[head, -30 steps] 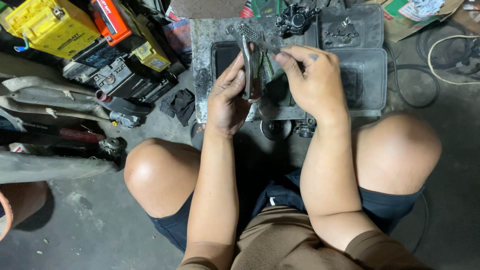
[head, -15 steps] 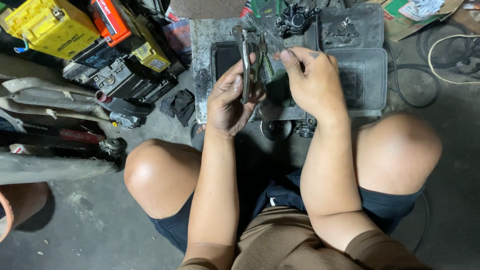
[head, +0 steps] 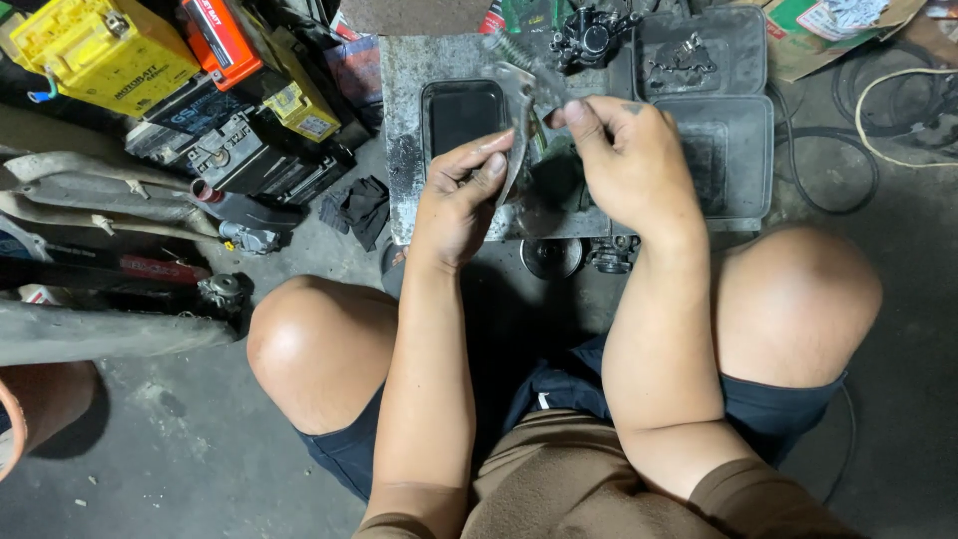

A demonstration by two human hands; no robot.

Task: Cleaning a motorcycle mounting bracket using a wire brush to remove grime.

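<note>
I sit on the floor with both hands raised over a low grey metal work surface. My left hand grips a thin curved metal plate by its lower edge, thumb pressed on it. My right hand pinches the upper part of the same plate, where a small dark piece sits at its fingertips. Just beyond the hands lie a coil spring and a black mechanical part.
Black plastic trays stand on the right of the surface, a dark rectangular tray on the left. Yellow and orange batteries and scrap parts crowd the left. Cables lie at right. A round part rests near my knees.
Both hands have shifted slightly with the metal plate; the plate has turned more edge-on, and my right fingers have moved up to its top end.
</note>
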